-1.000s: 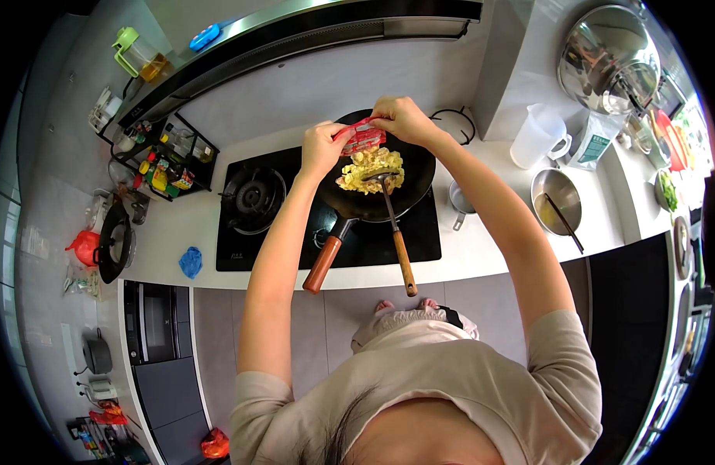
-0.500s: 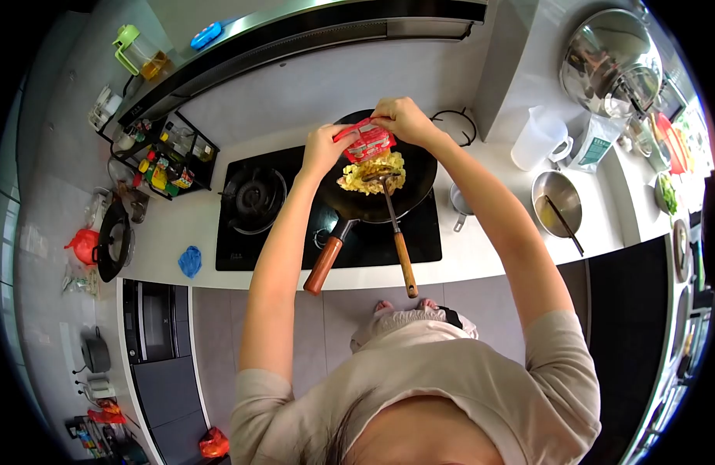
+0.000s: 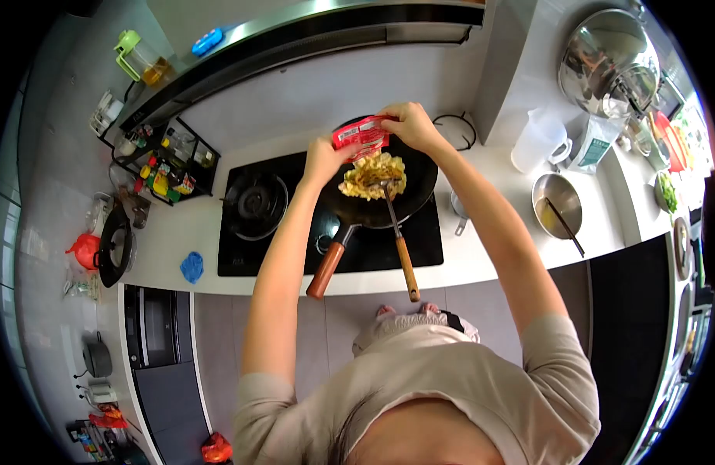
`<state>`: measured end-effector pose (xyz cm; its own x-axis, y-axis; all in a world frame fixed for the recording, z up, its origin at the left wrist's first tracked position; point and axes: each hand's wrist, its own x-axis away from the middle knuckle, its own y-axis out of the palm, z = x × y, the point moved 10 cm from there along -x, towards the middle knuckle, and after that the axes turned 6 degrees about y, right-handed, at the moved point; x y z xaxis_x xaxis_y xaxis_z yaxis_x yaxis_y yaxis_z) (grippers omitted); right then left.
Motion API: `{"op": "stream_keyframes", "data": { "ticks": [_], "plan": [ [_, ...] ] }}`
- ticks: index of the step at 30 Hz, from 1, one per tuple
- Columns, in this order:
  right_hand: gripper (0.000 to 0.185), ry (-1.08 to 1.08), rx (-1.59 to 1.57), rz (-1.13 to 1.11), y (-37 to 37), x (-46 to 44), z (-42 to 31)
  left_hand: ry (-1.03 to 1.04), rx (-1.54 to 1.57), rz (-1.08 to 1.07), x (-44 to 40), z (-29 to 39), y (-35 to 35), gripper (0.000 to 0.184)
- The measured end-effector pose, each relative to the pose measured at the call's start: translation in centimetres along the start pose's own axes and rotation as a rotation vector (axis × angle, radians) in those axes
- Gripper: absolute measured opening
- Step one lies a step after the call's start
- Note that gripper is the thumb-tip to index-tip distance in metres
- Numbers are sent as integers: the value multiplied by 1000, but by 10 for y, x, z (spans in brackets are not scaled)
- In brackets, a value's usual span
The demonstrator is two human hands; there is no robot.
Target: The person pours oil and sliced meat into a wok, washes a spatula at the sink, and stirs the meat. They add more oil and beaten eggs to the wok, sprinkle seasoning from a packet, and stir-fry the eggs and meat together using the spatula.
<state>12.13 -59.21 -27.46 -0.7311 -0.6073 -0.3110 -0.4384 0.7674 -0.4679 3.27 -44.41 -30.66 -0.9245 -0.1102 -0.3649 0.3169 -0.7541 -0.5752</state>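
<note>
Both hands hold a red packet [image 3: 362,137] over the far part of a black wok [image 3: 416,190]. My left hand [image 3: 323,160] grips its left side, and my right hand [image 3: 410,124] pinches its upper right corner. The packet is tilted, its lower edge just above the food. In the wok lies a yellow heap of what looks like scrambled egg [image 3: 361,183]. A spatula [image 3: 405,263] with a wooden handle rests with its head in the egg, held by neither hand. The wok's reddish wooden handle [image 3: 326,270] points toward me.
The wok sits on a black glass hob [image 3: 295,252], beside a left burner [image 3: 255,205]. A metal bowl [image 3: 557,194] with chopsticks and a white jug [image 3: 540,139] stand to the right. A blue crumpled cloth or bag [image 3: 191,267] lies left. A rack of bottles [image 3: 171,167] stands farther left.
The red packet has tipped and turned, its left end now higher. My left hand has shifted slightly down and right. The spatula stays in the egg.
</note>
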Motion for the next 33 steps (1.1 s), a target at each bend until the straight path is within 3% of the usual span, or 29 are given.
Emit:
{"op": "stream_keyframes", "data": {
  "ticks": [2,5,9,13,21,25,28,30,33],
  "plan": [
    [22,45,-74,1,-4,5,-6,42,66,32,0,-4,6,19],
    [24,86,-2,-1,0,11,-14,-54,61,48,10,-6,6,17],
    [25,192,-145,-52,13,17,25,-69,24,54,11,3,4,15],
    [23,170,112,71,3,22,30,39,17,54,8,-2,15,18],
    [23,160,173,113,3,38,29,-16,-268,58,11,-8,19,26],
    [23,-2,94,178,-1,41,18,133,-270,147,10,-9,17,28],
    [19,46,153,78,13,55,27,50,-263,52,21,-23,29,29],
    [18,-4,149,154,3,49,24,-19,-301,23,13,-27,29,26],
    [17,166,187,61,10,54,53,-69,-219,11,27,-22,32,34]
  ]
}}
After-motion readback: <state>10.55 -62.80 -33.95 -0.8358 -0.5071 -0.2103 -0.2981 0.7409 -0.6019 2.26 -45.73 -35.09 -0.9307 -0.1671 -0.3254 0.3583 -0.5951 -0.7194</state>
